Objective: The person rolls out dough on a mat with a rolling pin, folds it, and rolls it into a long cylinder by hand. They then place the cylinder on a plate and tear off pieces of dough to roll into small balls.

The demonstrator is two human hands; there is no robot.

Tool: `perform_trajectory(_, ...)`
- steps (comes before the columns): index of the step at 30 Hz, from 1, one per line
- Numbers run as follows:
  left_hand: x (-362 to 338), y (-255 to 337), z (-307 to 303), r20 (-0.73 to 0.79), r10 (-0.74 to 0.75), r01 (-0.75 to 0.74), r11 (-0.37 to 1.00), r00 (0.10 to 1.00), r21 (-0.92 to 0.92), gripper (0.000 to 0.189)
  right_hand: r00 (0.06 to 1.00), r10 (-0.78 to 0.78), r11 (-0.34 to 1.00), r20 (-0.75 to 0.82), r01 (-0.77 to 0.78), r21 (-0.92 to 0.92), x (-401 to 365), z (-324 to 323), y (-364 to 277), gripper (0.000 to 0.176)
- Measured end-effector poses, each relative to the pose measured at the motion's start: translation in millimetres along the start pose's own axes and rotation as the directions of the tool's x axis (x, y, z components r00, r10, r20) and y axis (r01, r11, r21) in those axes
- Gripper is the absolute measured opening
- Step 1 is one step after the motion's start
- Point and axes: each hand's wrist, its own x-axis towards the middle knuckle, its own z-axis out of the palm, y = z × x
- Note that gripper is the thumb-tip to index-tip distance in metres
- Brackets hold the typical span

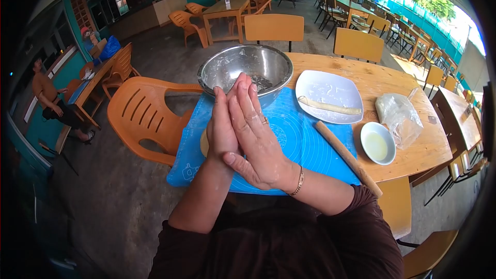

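Note:
My left hand [220, 132] and my right hand [253, 137] are pressed palm to palm above the blue mat [305, 147], fingers stretched out and pointing away from me. Whether anything lies between the palms is hidden. White residue dusts the skin. Just beyond the fingertips stands a steel bowl [217, 70] with white smears inside. A pale round piece, perhaps dough [205, 143], shows partly behind my left hand. Right of the mat, a white plate [323, 85] holds a long pale dough roll [330, 106]. A wooden rolling pin [349, 158] rests across the mat's right side.
On the wooden table [408, 150] are a small bowl of pale liquid [377, 143] and a clear plastic bag [398, 116]. An orange chair [144, 116] stands at the left. Farther left is a person [49, 93] beside another table. More tables and chairs fill the background.

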Motion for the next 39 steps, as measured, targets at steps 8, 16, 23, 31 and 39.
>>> perform_trajectory(8,-37.6,-32.5,0.5,0.323,-0.153,0.175,0.984,0.934,-0.040,0.066,0.987,0.136,0.990,-0.090,-0.138,-0.012,22.4,-25.1,-1.3,0.079)
perform_trajectory(16,-49.4,-9.5,-8.0,0.427,-0.213,0.290,0.949,0.879,-0.124,0.066,0.995,-0.092,0.949,0.032,0.097,-0.300,-2.0,-25.1,-13.4,0.076)
perform_trajectory(23,-53.3,-52.0,-29.0,0.556,-0.025,0.294,0.867,0.831,-0.401,0.065,0.999,-0.045,0.978,0.007,0.046,-0.204,-22.7,-2.0,-49.1,0.082)
perform_trajectory(31,-72.8,-78.8,-24.8,0.284,-0.350,0.410,0.892,0.892,-0.188,0.058,0.984,0.114,0.987,-0.136,-0.128,-0.099,-35.5,-20.9,-17.1,0.070)
perform_trajectory(39,-65.2,-57.7,-33.5,0.358,-0.404,0.510,0.813,0.842,-0.281,0.054,0.976,-0.073,0.947,0.205,0.132,-0.292,-77.9,-17.4,4.9,0.060)
